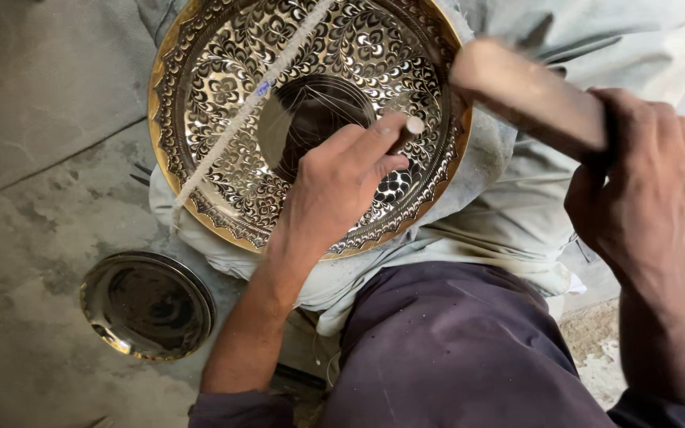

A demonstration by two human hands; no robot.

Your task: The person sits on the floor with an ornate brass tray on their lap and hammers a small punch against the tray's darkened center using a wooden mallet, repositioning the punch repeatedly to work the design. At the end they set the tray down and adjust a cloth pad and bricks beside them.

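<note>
A large engraved brass plate (223,127) is seen resting tilted on the lap, over pale cloth (509,198). A twisted white cord (239,111) lies across the plate, left of its plain round centre.

Left hand (338,186): grip closed around a thin punch (407,131), thumb and forefinger pinching it just below the head. The tip is hidden under the fingers but appears set on the patterned band, just right of the plate's centre.

Right hand (648,190): grip clamped on the handle of a wooden mallet (529,95), raised to the right of the plate and blurred.

A smaller plain metal dish (148,305) lies on the floor (33,158), below and left of the plate.

Step judged in hand: chasing of the pattern, with the mallet poised over the punch. The next move calls for a square blow on the punch head, with the punch held steady and the plate kept from slipping on the cloth.
</note>
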